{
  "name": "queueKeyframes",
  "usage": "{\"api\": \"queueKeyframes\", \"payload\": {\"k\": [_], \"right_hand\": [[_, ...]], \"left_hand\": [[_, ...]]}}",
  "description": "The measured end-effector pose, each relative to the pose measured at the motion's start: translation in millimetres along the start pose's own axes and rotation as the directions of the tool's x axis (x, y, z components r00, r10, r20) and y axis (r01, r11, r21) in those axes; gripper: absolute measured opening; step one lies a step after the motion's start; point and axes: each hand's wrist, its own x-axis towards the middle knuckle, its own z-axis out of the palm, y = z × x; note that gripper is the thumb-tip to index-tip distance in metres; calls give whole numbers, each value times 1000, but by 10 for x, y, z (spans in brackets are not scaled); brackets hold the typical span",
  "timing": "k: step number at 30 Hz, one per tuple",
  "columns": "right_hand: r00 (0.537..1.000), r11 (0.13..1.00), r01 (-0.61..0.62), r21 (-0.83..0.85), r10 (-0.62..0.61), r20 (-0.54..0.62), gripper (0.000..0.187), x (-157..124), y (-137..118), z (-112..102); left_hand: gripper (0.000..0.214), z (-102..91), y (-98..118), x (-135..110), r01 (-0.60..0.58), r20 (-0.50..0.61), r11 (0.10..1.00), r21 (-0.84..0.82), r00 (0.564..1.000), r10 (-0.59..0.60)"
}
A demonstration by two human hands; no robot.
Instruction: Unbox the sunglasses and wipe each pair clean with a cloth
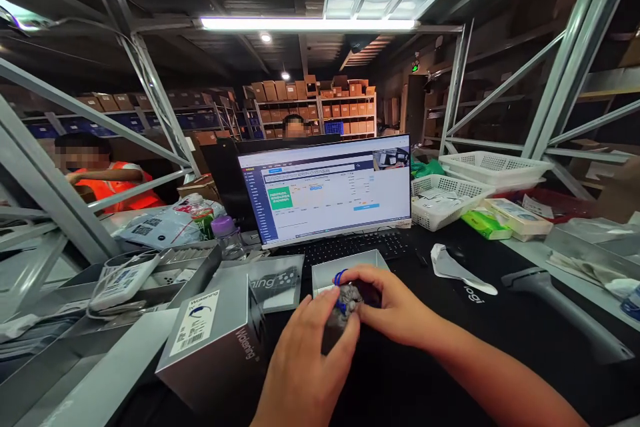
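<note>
Both hands meet around a small grey fuzzy bundle with blue cord-like loops (350,298); its exact kind is unclear. My left hand (313,353) has its fingers and thumb closed on the near left side. From the right, my right hand (395,303) curls over the top and pinches the other side. Just behind them sits an open grey box (375,259), partly covered by the hands. To the left stands a grey "Wakening" box (200,353) with a white label, and a flat grey piece with lettering (277,280) lies behind it.
A monitor (330,207) and keyboard (355,247) stand ahead. On the right lie a handheld scanner (570,310), a crumpled white piece (460,270) and white baskets (445,193). A purple-lidded bottle (227,237) and grey trays (200,267) are left. A person in an orange vest (117,183) sits beyond.
</note>
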Motion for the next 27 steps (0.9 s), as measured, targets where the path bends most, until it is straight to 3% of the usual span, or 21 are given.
{"api": "queueKeyframes", "payload": {"k": [4, 9, 12, 17, 22, 24, 27], "right_hand": [[1000, 999, -1, 35, 1, -12, 38, -21, 6, 72], [1000, 993, 6, -119, -7, -15, 34, -15, -48, 79], [999, 988, 26, -151, -32, -37, 29, -2, -61, 70], [995, 958, 76, -276, -92, -48, 32, -24, -29, 48], [989, 820, 141, -554, -136, 51, 41, -94, 25, 61], [984, 801, 174, -572, -167, 66, 40, -104, 55, 72], [977, 822, 197, -534, -209, 39, 40, -107, 89, 91]], "left_hand": [[20, -11, -29, 58, 74, 63, 995, 67, 995, -78], [38, -49, -156, 5, 137, 124, 976, 169, 979, -159], [41, -40, -228, -69, 172, 131, 980, 100, 974, -184], [28, 43, -220, -154, 227, 22, 972, -51, 974, -227], [23, 167, -170, -191, 331, 14, 923, -198, 942, -335], [25, 211, -171, -221, 425, 59, 835, -350, 899, -433], [40, 255, -190, -238, 619, 204, 526, -583, 738, -643]]}}
